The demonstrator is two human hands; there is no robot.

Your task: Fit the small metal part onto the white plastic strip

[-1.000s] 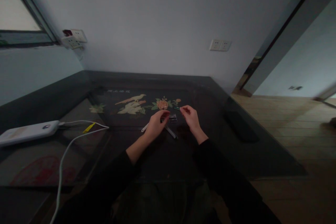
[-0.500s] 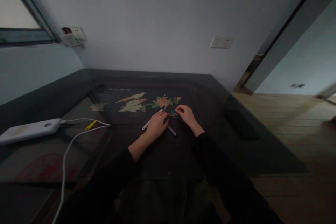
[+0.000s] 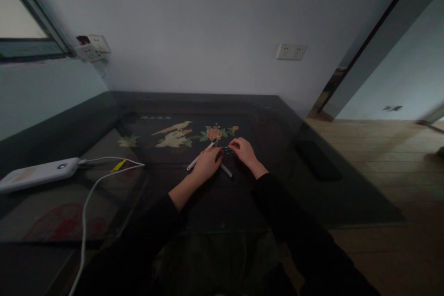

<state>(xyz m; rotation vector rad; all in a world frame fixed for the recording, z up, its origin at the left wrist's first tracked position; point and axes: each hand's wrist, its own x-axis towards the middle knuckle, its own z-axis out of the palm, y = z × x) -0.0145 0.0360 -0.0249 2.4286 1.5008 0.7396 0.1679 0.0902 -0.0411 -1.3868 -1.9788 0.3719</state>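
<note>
My left hand rests low over the dark table with its fingers curled at the left end of a small dark piece with thin shiny lines. At the right end of that piece, the thumb and fingertips of my right hand are pinched together. The piece is too small and dim to name. A slim white-handled tool lies slantwise, partly hidden by my left hand. Below the gap between the hands, a light grey stick-like thing pokes out from under my left palm.
A dark table carries a picture of birds and a flower. On the left lies a white power bank with a white cable and a yellow tag. A flat black object lies at right.
My right fingertips have shifted slightly left, closer to my left hand and over the small piece. The whole view has moved a little; the left hand keeps its pose.
</note>
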